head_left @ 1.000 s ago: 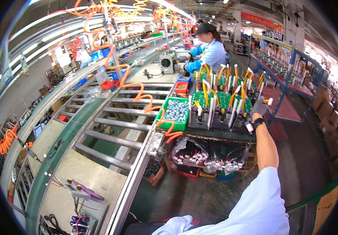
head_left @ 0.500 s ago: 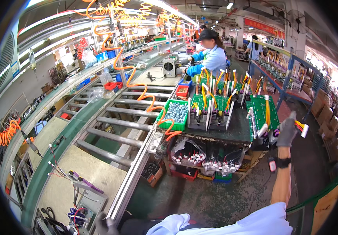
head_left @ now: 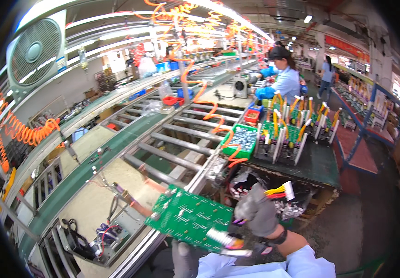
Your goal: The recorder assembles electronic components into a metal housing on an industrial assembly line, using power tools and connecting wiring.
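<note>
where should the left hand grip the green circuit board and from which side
Probably the left edge of the green circuit board, pinched by the left hand coming from the left: the board looks thin and flat, and the right hand and yellow and red wires are at the opposite end.

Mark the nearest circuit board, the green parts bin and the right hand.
Circuit board (head_left: 190, 217), head view: flat face.
Green parts bin (head_left: 243, 153), head view: near wall.
Right hand (head_left: 258, 212), head view: gloved back.
</note>
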The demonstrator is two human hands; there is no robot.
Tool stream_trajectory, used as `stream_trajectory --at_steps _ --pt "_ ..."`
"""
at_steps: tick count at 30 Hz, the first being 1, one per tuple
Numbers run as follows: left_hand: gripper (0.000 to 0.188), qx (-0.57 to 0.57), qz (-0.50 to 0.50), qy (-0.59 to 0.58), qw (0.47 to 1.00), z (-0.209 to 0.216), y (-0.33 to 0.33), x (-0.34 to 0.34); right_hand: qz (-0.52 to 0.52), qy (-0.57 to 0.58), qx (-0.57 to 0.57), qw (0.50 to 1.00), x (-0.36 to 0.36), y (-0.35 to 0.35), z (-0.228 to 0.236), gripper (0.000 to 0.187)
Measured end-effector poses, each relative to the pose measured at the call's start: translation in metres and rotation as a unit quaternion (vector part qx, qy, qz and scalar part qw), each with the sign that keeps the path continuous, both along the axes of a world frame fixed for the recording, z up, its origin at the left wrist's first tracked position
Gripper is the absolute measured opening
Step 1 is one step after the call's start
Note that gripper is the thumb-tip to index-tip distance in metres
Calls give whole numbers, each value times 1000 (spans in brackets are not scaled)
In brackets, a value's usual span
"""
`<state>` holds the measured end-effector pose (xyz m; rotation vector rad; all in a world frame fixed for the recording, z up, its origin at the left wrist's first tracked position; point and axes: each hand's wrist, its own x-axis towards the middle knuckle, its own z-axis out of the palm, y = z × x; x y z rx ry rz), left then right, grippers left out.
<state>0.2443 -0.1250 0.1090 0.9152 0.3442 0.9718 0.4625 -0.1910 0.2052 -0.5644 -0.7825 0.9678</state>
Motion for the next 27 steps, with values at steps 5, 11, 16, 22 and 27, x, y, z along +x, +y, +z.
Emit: stream_trajectory --at_steps 5,11,16,22,27 --pt "83 -14 255 20 967 30 11 -56 99 -61 52 992 -70 65 -3 58" --pt "82 187 506 108 835 104 35 -125 66 -522 91 845 -77 117 5 42" --pt "107 433 577 413 556 139 37 -175 95 -612 8 785 -91 133 1 86" --pt "90 564 504 565 329 141 30 -183 411 -42 -77 907 -180 123 3 75" --pt "98 552 453 615 336 140 28 -184 396 84 -243 882 -195 126 1 45"
